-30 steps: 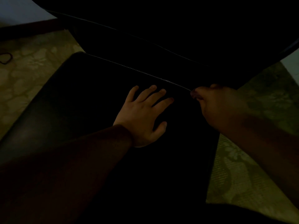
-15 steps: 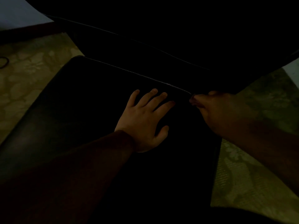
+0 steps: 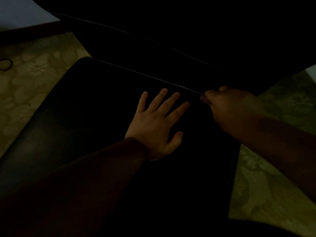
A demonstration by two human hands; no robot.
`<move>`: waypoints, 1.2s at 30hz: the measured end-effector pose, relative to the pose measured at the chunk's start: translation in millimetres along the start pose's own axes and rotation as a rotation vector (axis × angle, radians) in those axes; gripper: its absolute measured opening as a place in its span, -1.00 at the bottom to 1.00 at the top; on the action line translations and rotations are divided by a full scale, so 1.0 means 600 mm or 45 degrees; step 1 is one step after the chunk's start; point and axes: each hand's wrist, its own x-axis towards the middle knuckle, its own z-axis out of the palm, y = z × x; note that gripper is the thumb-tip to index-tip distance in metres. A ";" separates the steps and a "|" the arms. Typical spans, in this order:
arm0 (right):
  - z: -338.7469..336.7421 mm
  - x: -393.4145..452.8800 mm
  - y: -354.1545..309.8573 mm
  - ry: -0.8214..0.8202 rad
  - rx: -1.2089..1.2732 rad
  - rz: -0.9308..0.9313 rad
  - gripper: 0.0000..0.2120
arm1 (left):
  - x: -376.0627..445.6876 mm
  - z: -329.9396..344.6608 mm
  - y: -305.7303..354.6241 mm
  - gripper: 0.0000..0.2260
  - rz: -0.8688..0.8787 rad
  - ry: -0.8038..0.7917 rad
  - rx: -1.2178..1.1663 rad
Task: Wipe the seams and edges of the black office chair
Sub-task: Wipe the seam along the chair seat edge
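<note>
The black office chair's seat [image 3: 89, 120] fills the middle of the dim view, and its backrest [image 3: 188, 31] rises behind it. A pale stitched seam [image 3: 145, 75] runs along the seat's rear edge. My left hand [image 3: 157, 124] lies flat on the seat with its fingers spread and holds nothing. My right hand [image 3: 224, 108] sits at the right end of that seam, fingers curled. Its fingertips pinch what looks like a small dark cloth [image 3: 203, 98], which is mostly hidden in the gloom.
Patterned yellowish floor [image 3: 30, 79] shows to the left and right of the chair. A thin dark cord loop [image 3: 6, 65] lies on the floor at far left. A pale wall and a dark skirting board [image 3: 29, 31] are at top left.
Both hands stay almost where they were, the left flat on the seat and the right at the seam's right end. Only the view bobbed slightly.
</note>
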 end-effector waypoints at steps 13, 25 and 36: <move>-0.006 0.013 -0.018 -0.017 0.063 0.010 -0.74 | 0.001 -0.001 0.001 -0.31 -0.005 -0.015 -0.001; -0.007 0.023 -0.032 0.010 0.131 0.020 -0.72 | 0.003 -0.003 0.002 -0.31 -0.022 -0.015 -0.022; -0.008 0.018 -0.038 -0.013 0.091 0.003 -0.71 | 0.004 -0.001 -0.002 -0.32 -0.007 -0.017 -0.015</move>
